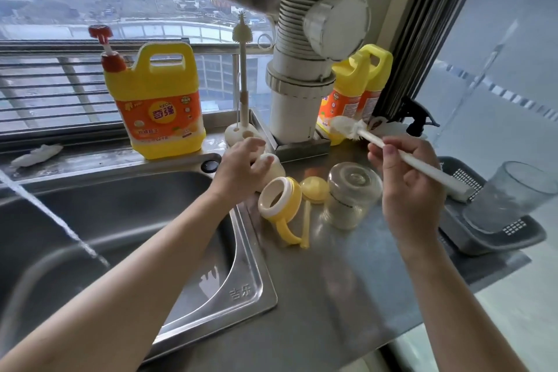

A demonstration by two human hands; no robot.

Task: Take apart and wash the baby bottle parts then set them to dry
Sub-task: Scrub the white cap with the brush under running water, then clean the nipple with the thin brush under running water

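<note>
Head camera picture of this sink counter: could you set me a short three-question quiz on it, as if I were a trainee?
1. True or false: the glass bottle stands upside down on the counter.
2. Which hand holds the white brush?
3. The yellow collar with handles lies: A in the sink; B on the counter beside the glass bottle; C in the grey basket.

Key: 1 true. 2 the right hand. 3 B.
</note>
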